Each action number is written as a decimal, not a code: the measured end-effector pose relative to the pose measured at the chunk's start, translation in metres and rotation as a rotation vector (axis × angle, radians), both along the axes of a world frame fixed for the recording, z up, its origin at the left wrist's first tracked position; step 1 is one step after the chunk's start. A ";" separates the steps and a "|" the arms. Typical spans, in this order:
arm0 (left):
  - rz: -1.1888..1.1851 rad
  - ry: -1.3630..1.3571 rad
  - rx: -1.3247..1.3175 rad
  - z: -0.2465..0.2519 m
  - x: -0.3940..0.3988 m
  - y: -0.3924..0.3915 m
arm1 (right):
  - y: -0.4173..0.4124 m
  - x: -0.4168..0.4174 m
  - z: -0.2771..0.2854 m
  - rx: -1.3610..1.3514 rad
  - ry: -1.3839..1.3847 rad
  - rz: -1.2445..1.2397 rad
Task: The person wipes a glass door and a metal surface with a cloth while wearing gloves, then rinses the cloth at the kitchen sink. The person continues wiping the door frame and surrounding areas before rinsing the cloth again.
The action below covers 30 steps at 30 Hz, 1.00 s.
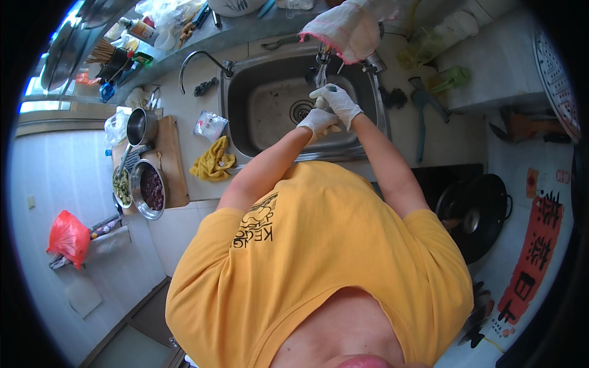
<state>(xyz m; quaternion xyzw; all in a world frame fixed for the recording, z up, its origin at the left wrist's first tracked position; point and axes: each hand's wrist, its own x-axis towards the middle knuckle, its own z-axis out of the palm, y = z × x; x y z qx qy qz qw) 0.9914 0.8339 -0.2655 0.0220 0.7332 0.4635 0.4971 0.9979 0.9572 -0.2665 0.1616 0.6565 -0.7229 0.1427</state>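
My left hand and my right hand, both in thin white gloves, meet over the right half of a stainless steel sink. Their fingers close around a small pale rounded object, too small and covered to identify. A dark greenish patch shows at the fingers of my right hand; whether it is a scrubber cannot be told. Water runs from the faucet just beyond the hands, and a white cloth with a pink edge hangs over the faucet. The drain lies left of the hands.
Left of the sink are a yellow cloth, a plastic packet and a wooden board with a steel bowl of dark red food and a saucepan. On the right lie a dark scrubber and a black wok.
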 end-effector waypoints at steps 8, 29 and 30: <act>-0.197 0.767 -0.116 -0.140 0.001 -0.006 | -0.023 -0.020 -0.099 0.844 0.035 -0.019; -0.312 0.613 -0.120 -0.013 -0.013 -0.078 | -0.042 -0.014 -0.069 -0.011 0.018 -0.085; -0.200 0.574 -0.150 -0.002 -0.018 -0.092 | -0.052 -0.012 -0.045 0.057 0.088 -0.078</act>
